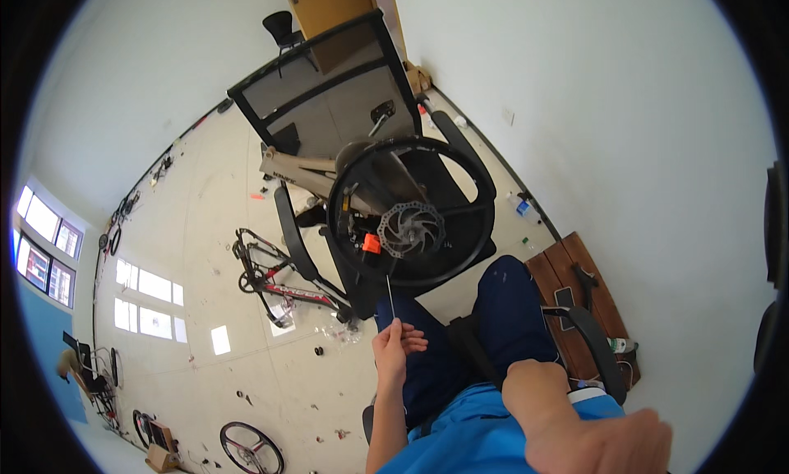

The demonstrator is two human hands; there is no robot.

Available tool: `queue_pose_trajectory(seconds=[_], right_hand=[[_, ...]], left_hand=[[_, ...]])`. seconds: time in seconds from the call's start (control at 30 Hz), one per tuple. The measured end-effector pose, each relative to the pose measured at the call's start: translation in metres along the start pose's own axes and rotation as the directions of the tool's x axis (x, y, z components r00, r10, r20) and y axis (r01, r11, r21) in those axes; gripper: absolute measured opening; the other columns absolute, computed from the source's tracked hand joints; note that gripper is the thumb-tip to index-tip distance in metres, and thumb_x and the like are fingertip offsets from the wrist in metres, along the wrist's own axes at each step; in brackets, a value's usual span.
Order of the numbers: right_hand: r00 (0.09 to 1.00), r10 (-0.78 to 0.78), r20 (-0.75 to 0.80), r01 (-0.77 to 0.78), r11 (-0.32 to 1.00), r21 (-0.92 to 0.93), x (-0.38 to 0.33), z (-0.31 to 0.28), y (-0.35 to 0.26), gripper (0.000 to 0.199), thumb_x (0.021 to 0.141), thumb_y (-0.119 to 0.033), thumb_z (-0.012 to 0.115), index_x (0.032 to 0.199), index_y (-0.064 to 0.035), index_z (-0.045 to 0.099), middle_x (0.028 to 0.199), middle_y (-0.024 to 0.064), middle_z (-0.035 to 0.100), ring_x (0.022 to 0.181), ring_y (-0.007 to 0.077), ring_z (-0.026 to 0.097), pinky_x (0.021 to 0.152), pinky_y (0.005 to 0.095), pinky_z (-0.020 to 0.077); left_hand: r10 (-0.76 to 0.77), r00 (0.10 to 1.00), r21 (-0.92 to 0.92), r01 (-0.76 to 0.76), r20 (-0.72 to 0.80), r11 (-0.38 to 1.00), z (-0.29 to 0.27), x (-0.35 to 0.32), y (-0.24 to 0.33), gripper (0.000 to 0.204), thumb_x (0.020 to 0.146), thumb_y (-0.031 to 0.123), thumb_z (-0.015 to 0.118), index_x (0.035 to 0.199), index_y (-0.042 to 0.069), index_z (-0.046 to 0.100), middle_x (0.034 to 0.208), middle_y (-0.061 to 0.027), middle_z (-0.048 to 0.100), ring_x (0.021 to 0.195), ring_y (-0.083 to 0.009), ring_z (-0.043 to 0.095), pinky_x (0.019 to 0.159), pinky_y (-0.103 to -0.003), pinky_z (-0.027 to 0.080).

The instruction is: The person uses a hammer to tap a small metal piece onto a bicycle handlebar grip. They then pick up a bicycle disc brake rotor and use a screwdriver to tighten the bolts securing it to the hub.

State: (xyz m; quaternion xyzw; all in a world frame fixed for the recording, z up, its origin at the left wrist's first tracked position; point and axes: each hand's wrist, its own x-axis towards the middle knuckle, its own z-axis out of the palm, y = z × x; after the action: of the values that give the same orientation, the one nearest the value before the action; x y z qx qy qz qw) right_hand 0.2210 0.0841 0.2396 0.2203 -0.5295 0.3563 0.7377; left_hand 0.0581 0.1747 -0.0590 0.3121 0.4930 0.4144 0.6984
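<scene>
A black bicycle wheel (485, 180) with a silver disc brake rotor (412, 230) lies on the office chair in front of me. My left hand (396, 344) is closed, pinching a thin straight metal rod (390, 297) between thumb and fingers. The rod points away from me, its far tip close to the wheel's near rim; I cannot tell whether they touch. My right hand (600, 443) is raised at the lower right, near the camera and slightly blurred. Its fingers are curled, and whatever they hold is hidden. An orange piece (371, 243) shows beside the rotor.
The black mesh chair (329, 59) faces me, with a beige bicycle frame (300, 168) under the wheel. A red and black frame (292, 291) lies on the floor at left. On my right, a brown wooden stand (575, 256) bears a phone (565, 298) and a bottle (620, 344).
</scene>
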Motion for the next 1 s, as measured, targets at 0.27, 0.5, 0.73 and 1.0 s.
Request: queue_pose_trajectory(seconds=[0.27,0.5,0.73,1.0], right_hand=[[0.974,-0.024,0.227,0.058,0.988,-0.146,-0.006,0.005,-0.014,0.016,0.084,0.007,0.054,0.074,0.0046,0.066,0.057,0.0118,0.058,0.051,0.0184,0.058,0.083,0.0508,0.0557],[0.955,0.017,0.298,0.016,0.994,-0.107,0.002,-0.001,-0.013,0.019,0.087,0.004,0.054,0.073,0.0044,0.065,0.057,0.0134,0.058,0.05,0.0207,0.056,0.088,0.058,0.0512],[0.964,0.13,0.232,-0.121,0.991,-0.051,0.006,0.003,-0.014,0.028,0.091,-0.006,0.053,0.067,0.0042,0.064,0.056,0.0166,0.056,0.046,0.0231,0.053,0.084,0.0634,0.0502],[0.987,0.154,-0.044,-0.139,0.691,-0.71,0.007,-0.054,-0.073,0.017,0.076,-0.018,0.072,0.072,-0.0066,0.059,0.063,0.0071,0.06,0.052,0.0176,0.057,0.056,0.0254,0.0493]], left_hand=[[0.002,0.999,0.04,-0.003,0.036,0.999,0.009,-0.001,-0.004,0.039,0.1,0.033,0.049,0.09,-0.004,0.058,0.078,-0.0172,0.066,0.062,-0.022,0.067,0.055,-0.029,0.056],[-0.001,0.999,0.039,-0.001,0.052,0.999,0.011,0.001,-0.008,0.04,0.101,0.029,0.046,0.089,-0.006,0.059,0.078,-0.0179,0.066,0.061,-0.0229,0.067,0.055,-0.03,0.056],[0.024,0.999,0.068,-0.025,0.025,0.997,0.007,0.002,-0.006,0.04,0.101,0.03,0.047,0.089,-0.006,0.059,0.078,-0.0172,0.067,0.061,-0.0221,0.067,0.056,-0.03,0.056],[0.025,1.0,0.07,-0.026,0.018,0.997,0.004,-0.001,-0.006,0.041,0.1,0.034,0.049,0.09,-0.004,0.058,0.077,-0.0164,0.066,0.061,-0.0215,0.066,0.055,-0.029,0.056]])
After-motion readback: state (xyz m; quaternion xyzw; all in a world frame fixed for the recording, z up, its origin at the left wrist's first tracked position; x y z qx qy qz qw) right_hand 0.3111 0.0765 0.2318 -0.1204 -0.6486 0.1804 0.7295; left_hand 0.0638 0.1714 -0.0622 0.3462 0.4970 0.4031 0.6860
